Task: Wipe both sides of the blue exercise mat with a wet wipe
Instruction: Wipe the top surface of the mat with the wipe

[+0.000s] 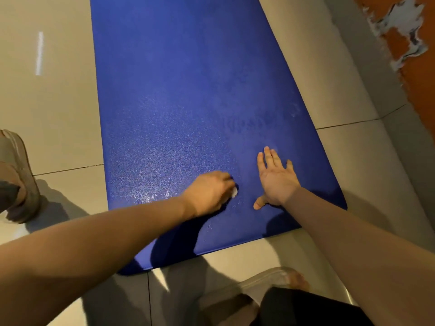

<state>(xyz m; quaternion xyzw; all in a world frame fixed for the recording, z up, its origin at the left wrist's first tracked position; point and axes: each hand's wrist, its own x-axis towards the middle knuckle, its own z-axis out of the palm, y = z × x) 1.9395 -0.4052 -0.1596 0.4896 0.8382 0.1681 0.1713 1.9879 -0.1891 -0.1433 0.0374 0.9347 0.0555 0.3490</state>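
Blue mat (pixel 176 90): faint marking (pixel 251 124) unreadable; left grip (pixel 209 192) holds wipe (pixel 234 192).

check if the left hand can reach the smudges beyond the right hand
Probably yes: bare mat lies between the left hand, gripping the wipe, and the smudges; the right hand rests flat alongside.

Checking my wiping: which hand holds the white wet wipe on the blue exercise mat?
The left hand, fingers curled round the white wet wipe; the right hand lies flat on the blue exercise mat.
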